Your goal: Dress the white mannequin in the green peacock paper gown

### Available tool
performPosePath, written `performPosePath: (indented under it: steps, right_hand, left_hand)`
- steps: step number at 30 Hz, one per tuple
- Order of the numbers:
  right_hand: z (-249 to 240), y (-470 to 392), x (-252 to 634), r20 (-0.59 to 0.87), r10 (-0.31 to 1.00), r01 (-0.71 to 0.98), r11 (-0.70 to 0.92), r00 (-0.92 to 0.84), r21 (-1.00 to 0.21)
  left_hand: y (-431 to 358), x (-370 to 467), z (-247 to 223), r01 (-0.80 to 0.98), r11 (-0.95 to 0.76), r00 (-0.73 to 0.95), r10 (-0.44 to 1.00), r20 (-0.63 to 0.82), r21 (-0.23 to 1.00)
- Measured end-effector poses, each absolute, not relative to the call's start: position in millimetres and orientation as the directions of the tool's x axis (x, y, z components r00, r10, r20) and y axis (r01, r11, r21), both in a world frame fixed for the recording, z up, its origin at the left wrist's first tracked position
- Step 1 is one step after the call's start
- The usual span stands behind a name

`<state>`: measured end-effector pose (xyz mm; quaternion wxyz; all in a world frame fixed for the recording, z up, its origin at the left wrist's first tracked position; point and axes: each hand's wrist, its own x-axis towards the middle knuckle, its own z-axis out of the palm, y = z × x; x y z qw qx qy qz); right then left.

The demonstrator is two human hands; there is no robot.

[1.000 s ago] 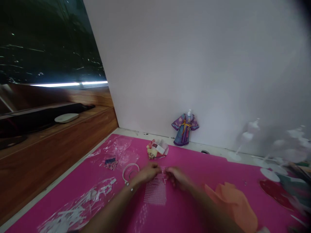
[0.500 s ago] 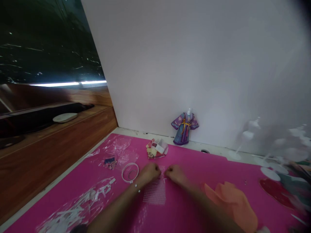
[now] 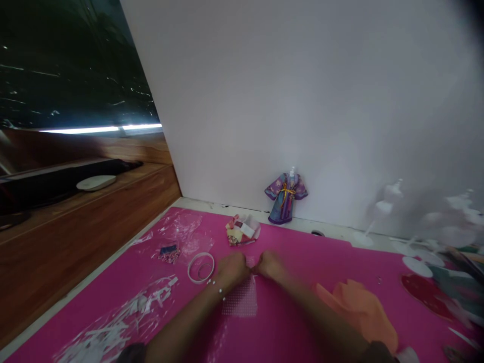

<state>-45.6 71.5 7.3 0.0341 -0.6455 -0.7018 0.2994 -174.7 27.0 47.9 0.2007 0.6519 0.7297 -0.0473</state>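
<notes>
A clear sheet dotted with rows of small beads [image 3: 241,301] lies on the pink mat. Over its upper edge, my left hand [image 3: 235,268] is closed, a beaded bracelet on its wrist. My right hand [image 3: 267,265] is closed too, its fingertips close to those of the left. What the fingers pinch is too small to make out. Left of my left hand are white tape rings [image 3: 201,267]. Just beyond both hands sits a crumpled patterned cloth bundle [image 3: 242,230].
A small robed figure [image 3: 287,196] leans against the wall. Orange fabric [image 3: 359,310] lies to the right, white strips in plastic [image 3: 113,327] to the left. White mannequin stands [image 3: 383,207] and a red piece [image 3: 425,296] are at the right.
My hands have moved closer together, the left turning slightly and the right shifting left. The camera view has shifted slightly.
</notes>
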Motion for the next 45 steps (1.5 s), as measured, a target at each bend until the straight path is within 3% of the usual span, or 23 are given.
performPosePath:
  steps: [6,12,16,21,27,36,45]
  right_hand:
    - [14,71,-35,-0.562,0.790,0.749,-0.215,-0.243,-0.626]
    - [27,61,-10,-0.571,0.753,0.403,-0.435,-0.328,-0.805]
    - [37,50,1,-0.577,0.673,0.175,-0.569,-0.462,-0.804]
    - [39,40,0,-0.562,0.618,0.029,-0.658,-0.549,-0.752]
    - [37,38,2,-0.548,0.585,-0.040,-0.704,-0.598,-0.709]
    - [40,33,1,-0.534,0.583,-0.060,-0.707,-0.612,-0.704]
    - [36,30,-4,-0.452,0.770,-0.003,-0.508,-0.450,-0.862]
  left_hand:
    - [25,-184,43,0.955,0.142,-0.055,0.948,-0.314,0.262]
    - [22,-191,39,0.904,0.141,-0.054,0.974,-0.220,0.404]
    - [18,-187,38,0.811,0.076,-0.007,0.993,-0.120,0.580]
    - [6,-176,35,0.690,-0.036,0.019,0.999,0.031,0.723]
    - [-7,-169,39,0.684,-0.102,0.021,0.992,0.121,0.722]
    - [-7,-168,40,0.717,-0.119,0.029,0.989,0.142,0.687]
    - [-4,-168,33,0.674,-0.085,0.010,0.994,0.106,0.734]
